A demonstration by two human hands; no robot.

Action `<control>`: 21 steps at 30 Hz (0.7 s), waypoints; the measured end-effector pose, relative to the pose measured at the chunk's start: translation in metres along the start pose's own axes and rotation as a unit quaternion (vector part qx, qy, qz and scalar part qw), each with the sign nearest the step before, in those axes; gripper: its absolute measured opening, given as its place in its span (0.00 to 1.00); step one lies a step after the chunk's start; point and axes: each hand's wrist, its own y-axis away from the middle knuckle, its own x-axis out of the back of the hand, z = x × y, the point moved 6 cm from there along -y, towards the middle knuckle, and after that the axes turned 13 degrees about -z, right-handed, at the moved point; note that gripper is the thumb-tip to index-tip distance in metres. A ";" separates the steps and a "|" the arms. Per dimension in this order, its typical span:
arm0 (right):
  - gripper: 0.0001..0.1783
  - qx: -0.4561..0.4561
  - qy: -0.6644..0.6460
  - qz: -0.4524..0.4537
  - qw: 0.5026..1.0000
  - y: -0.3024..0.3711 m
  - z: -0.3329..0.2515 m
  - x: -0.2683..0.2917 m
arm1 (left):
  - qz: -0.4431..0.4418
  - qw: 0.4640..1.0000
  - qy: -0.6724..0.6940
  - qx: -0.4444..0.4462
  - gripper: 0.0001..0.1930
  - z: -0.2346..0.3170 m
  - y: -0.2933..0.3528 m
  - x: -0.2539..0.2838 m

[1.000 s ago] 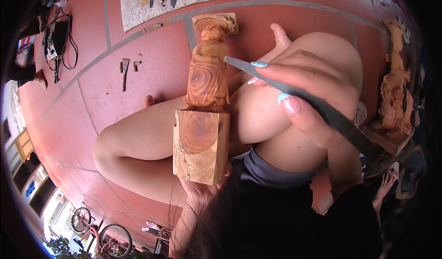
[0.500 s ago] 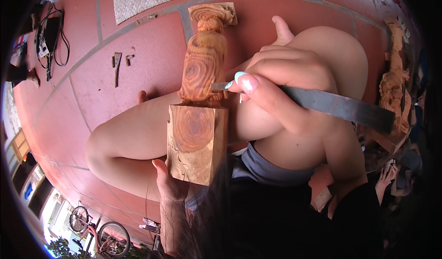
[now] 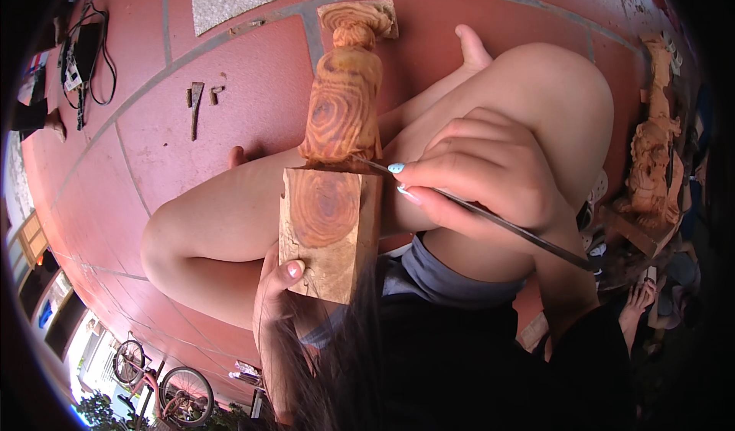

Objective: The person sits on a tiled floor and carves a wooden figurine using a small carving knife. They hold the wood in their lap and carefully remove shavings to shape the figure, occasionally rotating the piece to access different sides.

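A carved piece of orange-brown wood (image 3: pixel 343 102) lies across my crossed legs, with a rounded, ringed body and a square block at its near end. My left hand (image 3: pixel 277 285) grips that block from the left, its thumb pressed on the pale face and its other fingers hidden behind. Pinched in my right hand (image 3: pixel 482 172) is a flat, dark steel carving blade (image 3: pixel 528 237), seen nearly edge-on. Its tip meets the groove between the rounded body and the block, and its rear end sticks out past my wrist.
A thin tool (image 3: pixel 197 111) lies on the red tiles near small pieces. More blades rest on a pale mat (image 3: pixel 230 6) at the top. A carved wooden figure (image 3: pixel 652 155) stands at right, near another person's hand (image 3: pixel 639 297). Cables (image 3: pixel 107 56) and a bicycle (image 3: pixel 164 389) appear at left.
My right hand has turned the blade from broadside to edge-on and lowered its tip from the rounded body into the groove. My left thumb has moved onto the block's face.
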 end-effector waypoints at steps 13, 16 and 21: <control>0.10 0.013 0.104 0.048 0.993 0.009 -0.008 -0.006 | 0.001 1.000 -0.007 -0.001 0.52 0.007 -0.002 -0.005; 0.13 0.030 0.118 0.030 0.992 0.011 -0.010 -0.006 | -0.006 1.000 -0.011 -0.002 0.53 0.007 -0.005 -0.002; 0.09 0.023 0.093 0.057 0.994 0.009 -0.012 -0.008 | 0.013 1.000 -0.015 0.000 0.53 0.011 0.004 -0.009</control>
